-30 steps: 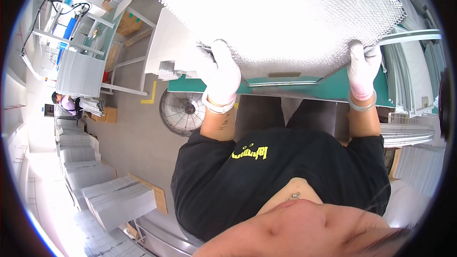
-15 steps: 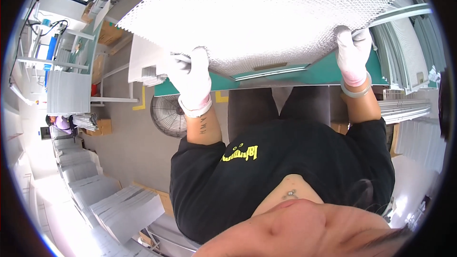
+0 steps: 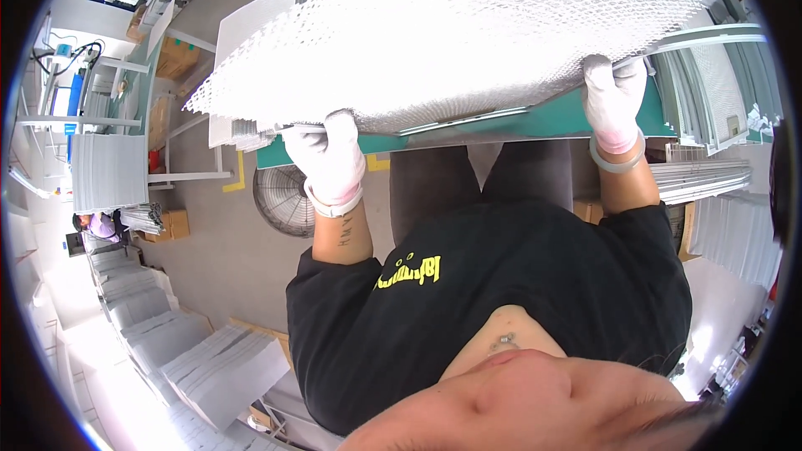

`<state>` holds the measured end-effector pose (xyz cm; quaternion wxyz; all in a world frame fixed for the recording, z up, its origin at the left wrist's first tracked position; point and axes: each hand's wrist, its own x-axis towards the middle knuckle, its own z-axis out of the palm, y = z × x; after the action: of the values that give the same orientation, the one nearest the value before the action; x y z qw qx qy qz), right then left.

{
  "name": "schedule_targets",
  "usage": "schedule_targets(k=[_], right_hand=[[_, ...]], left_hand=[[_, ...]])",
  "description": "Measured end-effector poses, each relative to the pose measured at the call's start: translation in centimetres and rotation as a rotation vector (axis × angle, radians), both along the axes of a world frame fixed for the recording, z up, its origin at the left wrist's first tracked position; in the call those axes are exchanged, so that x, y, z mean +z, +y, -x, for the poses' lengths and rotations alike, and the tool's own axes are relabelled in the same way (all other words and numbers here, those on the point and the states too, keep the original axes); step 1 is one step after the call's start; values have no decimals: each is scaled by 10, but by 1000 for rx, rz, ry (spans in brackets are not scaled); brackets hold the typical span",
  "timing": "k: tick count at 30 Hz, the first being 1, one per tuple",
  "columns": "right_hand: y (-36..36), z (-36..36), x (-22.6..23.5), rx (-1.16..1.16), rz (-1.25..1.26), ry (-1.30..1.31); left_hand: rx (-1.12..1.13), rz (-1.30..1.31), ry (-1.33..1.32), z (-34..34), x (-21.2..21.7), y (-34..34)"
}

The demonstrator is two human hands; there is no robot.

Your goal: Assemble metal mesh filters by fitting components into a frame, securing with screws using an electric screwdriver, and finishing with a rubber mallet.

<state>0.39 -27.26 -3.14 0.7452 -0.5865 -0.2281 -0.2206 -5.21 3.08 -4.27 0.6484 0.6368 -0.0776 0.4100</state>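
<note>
above the green table [image 3: 535, 121], white mesh panel [image 3: 451, 33] (tilted), left hand [image 3: 330, 159], right hand [image 3: 614, 100], fingers clenched on its near edge

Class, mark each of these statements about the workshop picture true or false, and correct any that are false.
1. Both hands wear white gloves. True: the left hand and the right hand are both gloved.
2. The hands hold a solid wooden board. False: they grip the near edge of a white mesh panel.
3. The table under the panel has a green top. True: the green table shows beneath it.
4. A round fan stands on the floor by the table. True: the fan is there.
5. The person wears a white shirt. False: the black shirt has yellow print.
</note>
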Motion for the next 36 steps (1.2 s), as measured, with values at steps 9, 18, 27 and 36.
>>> schedule_targets(k=[9, 18, 27, 36], right_hand=[[-14, -16, -5, -46, 132, 49], [-1, -23, 24, -75, 20, -55], [7, -27, 32, 162, -187, 41], [1, -25, 23, -167, 123, 44]], left_hand=[[-44, -218, 78, -9, -11, 30], [-105, 80, -128, -33, 36, 7], [89, -135, -210, -45, 30, 10], [143, -340, -55, -40, 13, 22]])
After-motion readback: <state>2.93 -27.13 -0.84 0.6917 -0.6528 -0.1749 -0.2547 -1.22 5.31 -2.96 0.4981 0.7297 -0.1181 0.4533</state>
